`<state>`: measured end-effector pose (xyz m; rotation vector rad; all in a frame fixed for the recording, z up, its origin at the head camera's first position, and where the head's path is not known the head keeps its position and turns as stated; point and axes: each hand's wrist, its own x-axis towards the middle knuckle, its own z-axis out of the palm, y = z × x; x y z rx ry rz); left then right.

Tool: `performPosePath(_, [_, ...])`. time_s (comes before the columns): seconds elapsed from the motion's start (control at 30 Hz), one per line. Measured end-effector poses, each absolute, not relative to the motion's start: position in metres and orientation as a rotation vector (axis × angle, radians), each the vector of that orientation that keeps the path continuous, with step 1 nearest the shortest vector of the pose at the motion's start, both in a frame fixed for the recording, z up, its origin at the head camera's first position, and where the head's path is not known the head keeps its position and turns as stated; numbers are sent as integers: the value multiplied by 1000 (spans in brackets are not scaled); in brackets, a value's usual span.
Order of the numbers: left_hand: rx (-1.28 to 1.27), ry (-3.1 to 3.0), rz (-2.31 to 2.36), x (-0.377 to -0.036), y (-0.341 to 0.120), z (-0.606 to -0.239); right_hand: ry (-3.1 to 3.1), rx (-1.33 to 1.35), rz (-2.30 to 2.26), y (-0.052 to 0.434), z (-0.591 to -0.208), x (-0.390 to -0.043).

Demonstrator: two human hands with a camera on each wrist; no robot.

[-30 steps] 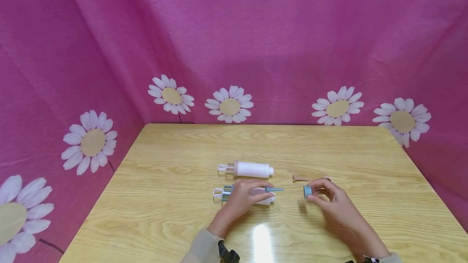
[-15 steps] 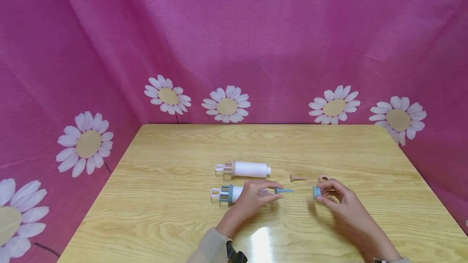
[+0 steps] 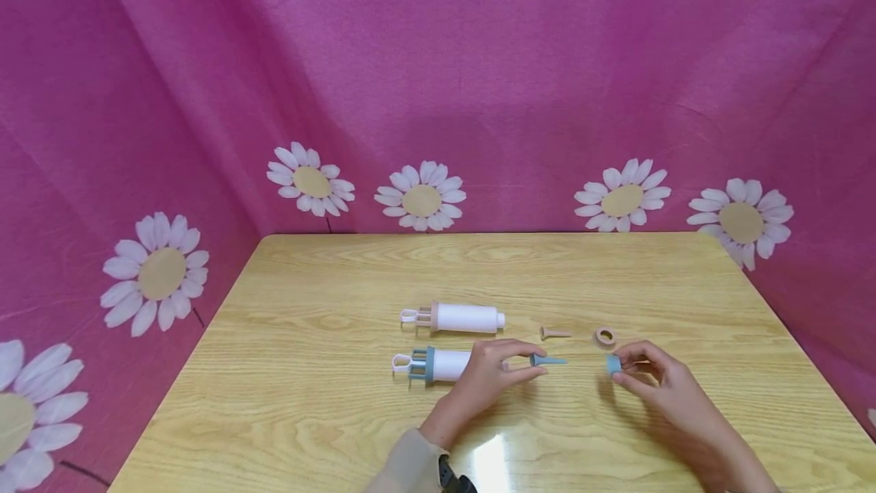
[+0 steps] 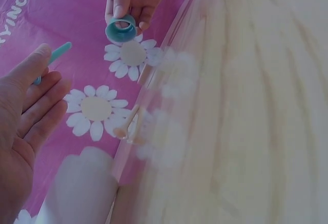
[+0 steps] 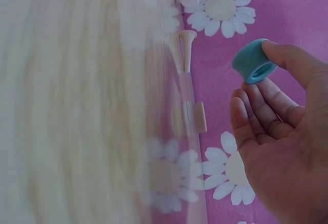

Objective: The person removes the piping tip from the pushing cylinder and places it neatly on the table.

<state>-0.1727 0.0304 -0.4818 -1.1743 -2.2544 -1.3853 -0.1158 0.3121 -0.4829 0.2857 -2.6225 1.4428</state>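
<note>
Evidently, a blue pointed nozzle [image 3: 549, 361] is pinched at its wide end between the thumb and fingertips of the left hand [image 3: 487, 375], its tip aimed rightward, so that the base stays free of the blue-collared syringe [image 3: 433, 364] lying just under the same hand. A blue threaded ring [image 3: 614, 364] is held by the right hand [image 3: 658, 385] between thumb and forefinger, the other fingers loosely curled; in the right wrist view its open bore [image 5: 254, 62] is turned outward, as if kept ready for something to pass through. Nozzle and ring are kept apart, above the wooden table [image 3: 328, 417]. Farther back, a second syringe [image 3: 457, 318], a tan nozzle [image 3: 554, 333] and a tan ring [image 3: 604, 336] are laid in a row.
</note>
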Motion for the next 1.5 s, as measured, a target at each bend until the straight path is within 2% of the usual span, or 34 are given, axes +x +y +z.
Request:
performPosePath(0.57, [-1176, -2264, -1410, -169, 37, -485, -2633, 396, 1352, 328, -488, -119])
performPosePath(1.23, [-1209, -2282, -1347, -172, 41, -487, -2720, 505, 943, 333, -494, -130])
performPosePath(1.5, [-1233, -2370, -1275, -172, 42, -483, -2773, 518, 916, 330, -493, -130])
